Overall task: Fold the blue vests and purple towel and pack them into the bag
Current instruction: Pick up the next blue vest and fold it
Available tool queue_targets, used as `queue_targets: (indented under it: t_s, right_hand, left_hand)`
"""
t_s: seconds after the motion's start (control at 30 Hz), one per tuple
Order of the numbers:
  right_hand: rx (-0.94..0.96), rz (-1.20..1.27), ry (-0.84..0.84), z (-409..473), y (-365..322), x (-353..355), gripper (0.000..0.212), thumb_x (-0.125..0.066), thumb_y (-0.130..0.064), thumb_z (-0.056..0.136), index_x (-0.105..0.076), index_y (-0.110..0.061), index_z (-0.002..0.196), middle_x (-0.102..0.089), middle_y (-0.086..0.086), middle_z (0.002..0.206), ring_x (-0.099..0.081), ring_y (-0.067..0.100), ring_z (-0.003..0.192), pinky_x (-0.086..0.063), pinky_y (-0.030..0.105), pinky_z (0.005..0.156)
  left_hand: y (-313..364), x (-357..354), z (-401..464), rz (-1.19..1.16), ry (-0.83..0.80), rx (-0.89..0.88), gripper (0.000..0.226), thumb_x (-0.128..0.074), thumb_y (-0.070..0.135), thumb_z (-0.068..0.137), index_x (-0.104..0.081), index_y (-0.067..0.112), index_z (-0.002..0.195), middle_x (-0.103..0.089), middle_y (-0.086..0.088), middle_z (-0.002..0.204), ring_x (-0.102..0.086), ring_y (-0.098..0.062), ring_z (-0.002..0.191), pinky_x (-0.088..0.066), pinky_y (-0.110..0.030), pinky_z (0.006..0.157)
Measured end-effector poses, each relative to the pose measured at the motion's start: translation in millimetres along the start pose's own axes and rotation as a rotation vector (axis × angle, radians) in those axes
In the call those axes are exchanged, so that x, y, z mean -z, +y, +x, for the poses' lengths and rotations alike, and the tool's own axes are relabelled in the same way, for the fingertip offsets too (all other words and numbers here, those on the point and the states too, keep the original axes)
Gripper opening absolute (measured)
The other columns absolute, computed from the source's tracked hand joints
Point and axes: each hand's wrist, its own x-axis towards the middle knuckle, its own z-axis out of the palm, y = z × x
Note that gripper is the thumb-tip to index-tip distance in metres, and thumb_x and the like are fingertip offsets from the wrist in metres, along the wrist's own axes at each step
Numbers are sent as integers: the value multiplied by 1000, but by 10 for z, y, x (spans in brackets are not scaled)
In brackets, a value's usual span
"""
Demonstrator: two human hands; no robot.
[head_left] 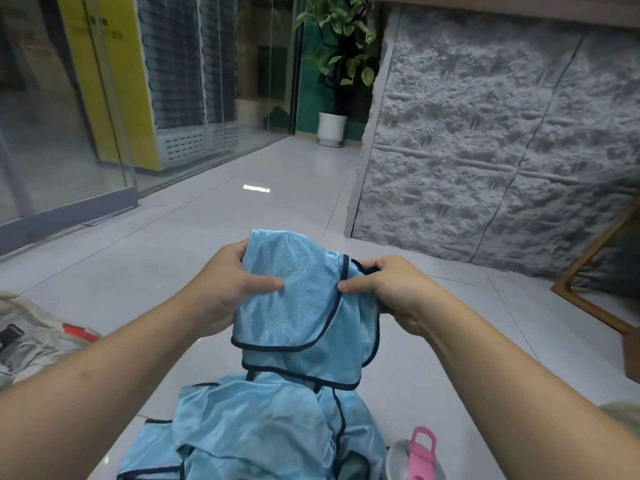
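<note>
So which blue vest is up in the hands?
The folded blue vest, pinched by the left hand and right hand. The other blue vests lie crumpled in a heap on the floor.

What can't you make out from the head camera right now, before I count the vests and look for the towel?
- Blue vest pile: head view, bottom edge cuts it off; overlapping folds hide the count.
- Purple towel: none visible.
- Left-edge object: cropped; can't confirm it's the bag.
- Held vest: left hand and right hand cover its sides.
</note>
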Motion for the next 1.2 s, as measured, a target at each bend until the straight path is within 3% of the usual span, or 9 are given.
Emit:
queue_targets:
  t_s: [0.17,0.3,0.37,0.53,0.67,0.77,1.0,1.13,1.2]
  right_hand:
    - [-41,252,-6,-64,155,-13,32,-77,-15,89,-74,-2,118,-79,15,110,-75,35,106,-56,50,102]
    - [-171,437,-62,-83,423,-122,39,-74,-26,94,-69,-9,129,-77,14,118,-74,34,109,-59,49,97]
    - [-236,472,-120,-130,553,-174,42,-76,-23,91,-68,-7,130,-76,15,120,-75,33,109,-61,46,92]
    - [-342,317,-306,-293,798,-260,44,-74,2,87,-68,0,130,-73,20,127,-71,36,117,-57,49,99]
    - [-359,157,-230,-479,980,-252,35,-66,11,88,-69,6,123,-76,23,116,-75,39,107,-61,50,93]
    - [-344,99,-204,-656,1142,-292,33,-68,11,87,-69,9,120,-76,25,110,-76,40,101,-64,47,83]
    - [-359,166,-86,-1169,1606,-644,36,-67,14,83,-69,4,117,-78,23,104,-77,41,96,-61,58,91]
    - [-318,206,-68,-1516,1844,-789,53,-76,10,71,-65,4,123,-78,21,104,-77,41,96,-61,58,88]
    - [-275,242,-80,-1703,1913,-830,47,-72,16,75,-66,4,120,-78,21,108,-76,40,99,-61,57,90]
  left_hand:
    - [-108,-4,-49,-163,-49,91,49,-65,-18,85,-62,10,126,-74,-21,117,-74,-39,104,-63,-49,82]
    - [-241,-53,-142,-217,-41,139,52,-66,-16,85,-61,13,128,-74,-19,118,-74,-40,105,-63,-48,79]
    - [-341,-78,-228,-216,-23,175,53,-65,-17,86,-61,14,128,-74,-18,118,-75,-38,103,-63,-46,76]
    - [-623,-67,-513,-243,-6,274,55,-63,-18,88,-60,15,132,-74,-19,119,-74,-39,104,-63,-46,75]
    - [-914,-54,-866,-240,5,367,55,-61,-20,87,-61,15,131,-75,-19,118,-75,-39,103,-63,-46,75]
    - [-1121,-31,-1125,-246,4,397,60,-59,-23,87,-61,17,132,-73,-18,122,-73,-39,109,-60,-50,86]
    - [-1381,-4,-1673,-250,82,456,64,-65,-25,80,-62,14,131,-73,-18,123,-72,-39,110,-57,-54,94]
    - [-1400,74,-1969,-201,46,481,69,-65,-30,73,-61,8,131,-73,-20,123,-72,-39,112,-53,-53,100]
    - [-1384,105,-2083,-204,-12,504,69,-65,-30,72,-61,5,132,-72,-22,124,-70,-40,114,-52,-53,102]
